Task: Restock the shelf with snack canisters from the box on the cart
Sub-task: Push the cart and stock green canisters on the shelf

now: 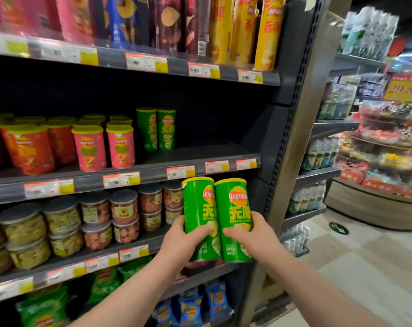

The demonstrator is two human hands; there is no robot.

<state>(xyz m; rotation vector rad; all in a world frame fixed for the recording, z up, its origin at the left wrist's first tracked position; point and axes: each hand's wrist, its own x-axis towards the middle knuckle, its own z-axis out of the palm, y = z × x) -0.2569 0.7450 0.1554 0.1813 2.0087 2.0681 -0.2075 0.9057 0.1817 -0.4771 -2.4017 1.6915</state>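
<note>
I hold two green snack canisters upright and side by side in front of the shelving. My left hand grips the left green canister. My right hand grips the right green canister. Both sit just below the front edge of the middle shelf. Two matching green canisters stand at the back of that shelf, with bare dark shelf to their right. The box and cart are out of view.
Pink canisters and red canisters fill the middle shelf's left part. Tall tubes line the shelf above, lidded jars the shelf below, chip bags the bottom. The shelf's end post borders an aisle at right.
</note>
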